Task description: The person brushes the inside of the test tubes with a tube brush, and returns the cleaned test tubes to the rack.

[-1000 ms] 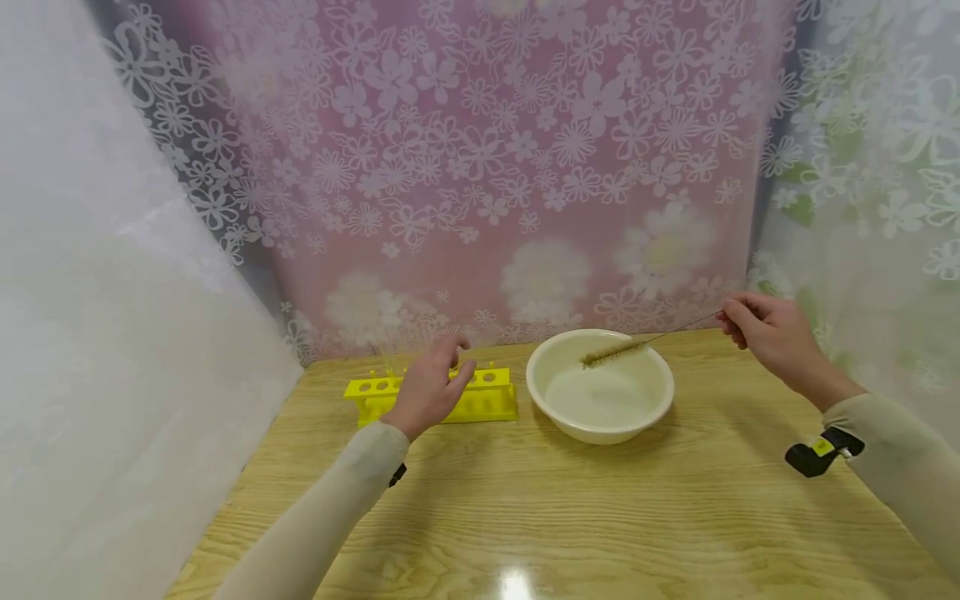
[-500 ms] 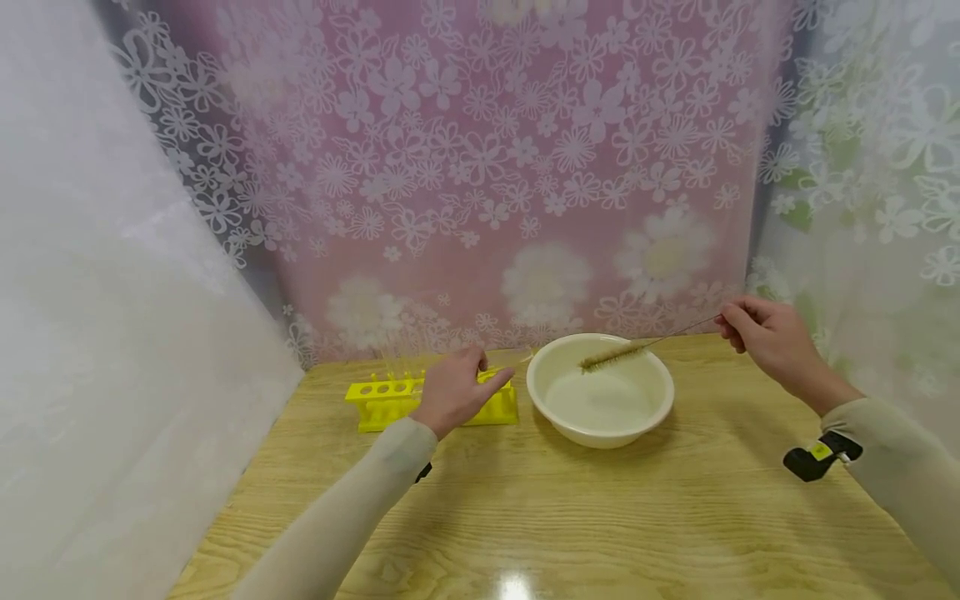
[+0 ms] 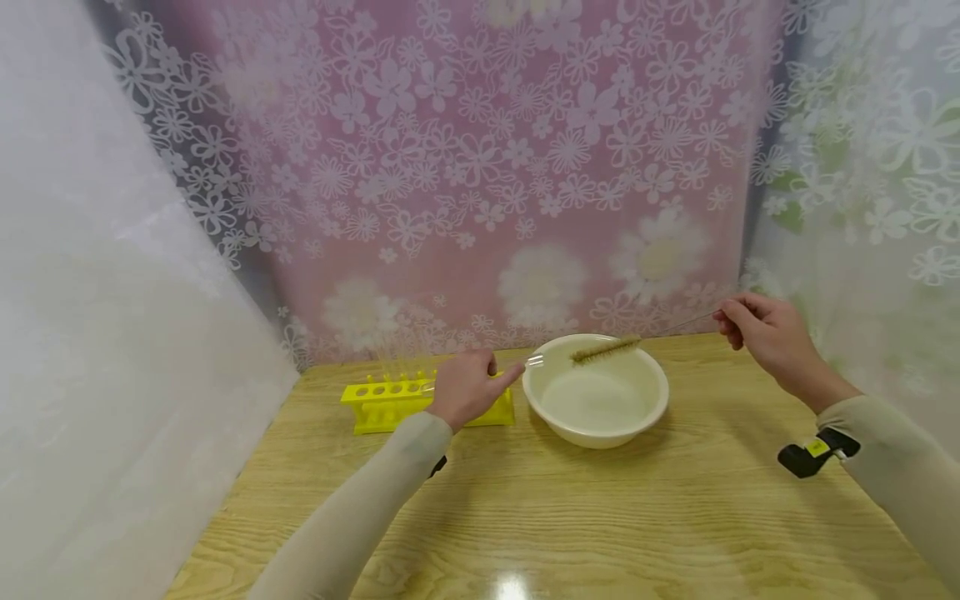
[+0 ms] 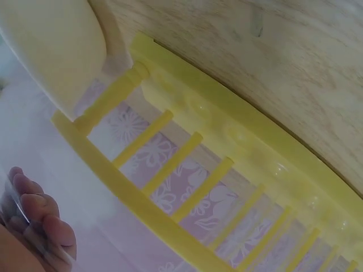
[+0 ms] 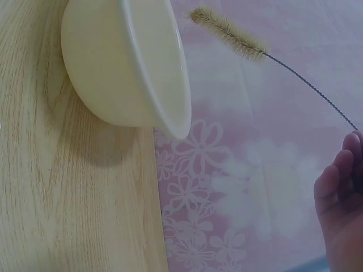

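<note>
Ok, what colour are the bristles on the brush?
The bristles are golden tan, seen best in the right wrist view.

Tabletop (image 3: 600, 517): yellowish wood grain, bright glare (image 3: 512, 587) low in the head view
Back curtain (image 3: 480, 167): pink to mauve, white floral print
Left sheet (image 3: 127, 333): whitish, slanting down beside the tabletop
Right sheet (image 3: 877, 242): pale, floral print in white and green
</note>
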Demonstrator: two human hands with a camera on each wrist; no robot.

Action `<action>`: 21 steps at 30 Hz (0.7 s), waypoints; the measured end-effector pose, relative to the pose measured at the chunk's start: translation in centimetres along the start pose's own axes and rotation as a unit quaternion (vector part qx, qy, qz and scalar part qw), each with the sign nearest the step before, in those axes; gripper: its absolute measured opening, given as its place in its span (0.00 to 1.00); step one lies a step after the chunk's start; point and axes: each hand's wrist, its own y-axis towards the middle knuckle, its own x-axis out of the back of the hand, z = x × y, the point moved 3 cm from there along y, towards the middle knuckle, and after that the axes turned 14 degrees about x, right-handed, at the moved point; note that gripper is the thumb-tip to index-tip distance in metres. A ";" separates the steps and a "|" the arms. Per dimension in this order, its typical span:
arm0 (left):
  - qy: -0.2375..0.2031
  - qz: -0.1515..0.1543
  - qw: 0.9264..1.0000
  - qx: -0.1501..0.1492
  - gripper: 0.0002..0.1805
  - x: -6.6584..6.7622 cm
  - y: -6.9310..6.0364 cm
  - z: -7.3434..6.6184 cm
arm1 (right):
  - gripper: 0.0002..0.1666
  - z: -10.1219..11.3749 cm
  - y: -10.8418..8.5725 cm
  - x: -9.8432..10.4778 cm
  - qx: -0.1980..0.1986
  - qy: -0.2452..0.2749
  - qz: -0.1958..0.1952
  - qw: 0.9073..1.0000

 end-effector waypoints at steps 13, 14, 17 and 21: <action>-0.017 0.004 1.000 -0.007 0.32 -0.9 0.4 -0.8 | 0.22 -0.1 0.2 0.1 -0.024 0.037 -0.018 0.999; -0.018 0.004 1.000 -0.008 0.32 -1.0 0.4 -0.9 | 0.21 -0.1 0.2 0.1 -0.027 0.041 -0.020 0.999; -0.020 0.007 1.000 -0.007 0.32 -1.1 0.5 -1.1 | 0.19 -0.1 0.3 0.0 -0.033 0.049 -0.024 0.998; -0.014 0.010 1.000 -0.005 0.33 -1.1 0.6 -1.5 | 0.19 0.0 0.5 -0.2 -0.035 0.056 -0.025 0.997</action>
